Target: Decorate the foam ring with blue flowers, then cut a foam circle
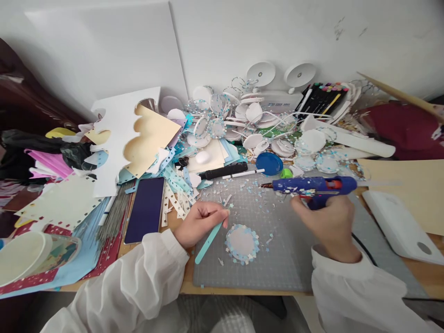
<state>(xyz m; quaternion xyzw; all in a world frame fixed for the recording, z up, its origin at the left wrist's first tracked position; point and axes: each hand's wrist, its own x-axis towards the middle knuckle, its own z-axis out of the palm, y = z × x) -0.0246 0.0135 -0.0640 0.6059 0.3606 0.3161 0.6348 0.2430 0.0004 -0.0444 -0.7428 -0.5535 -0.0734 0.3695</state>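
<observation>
My right hand (pixel 328 224) is wrapped round the handle of a blue hot glue gun (pixel 314 186), whose nozzle points left over the grey cutting mat (pixel 287 249). A clear glue stick (pixel 379 183) sticks out of its back. My left hand (pixel 204 222) is closed, thumb against fingers, on a light teal paper strip (pixel 208 245) that slants down to the left. Just right of that strip lies a white paper disc (pixel 242 243) edged with small blue and white stars. Tiny loose stars are scattered around it.
A dark phone (pixel 144 210) lies left of the mat, near bundled wires (pixel 118 217) and a plastic tub (pixel 27 256). Paper discs, a blue lid (pixel 269 163), a black marker (pixel 225 170) and pens (pixel 322 99) crowd the back. A white device (pixel 402 226) sits at right.
</observation>
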